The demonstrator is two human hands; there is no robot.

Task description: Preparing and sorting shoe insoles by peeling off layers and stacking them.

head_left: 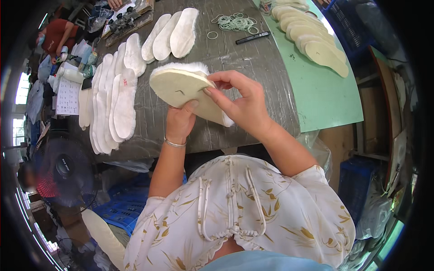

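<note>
I look down on a dark worktop (266, 86), its right edge meeting a green board (316, 99) that carries overlapping cream insoles (318, 52). White fleece insoles (123, 108) lie toward the left edge. Above the near edge, my view shows a fleece insole (174, 83), cream face up: the left hand (181, 119) clasps it, thumb on top; the right hand (246, 101) pinches its side, thumb near forefinger. A sheet (68, 101) by the left edge bears writing too small to read; red print (125, 82) marks one white insole.
</note>
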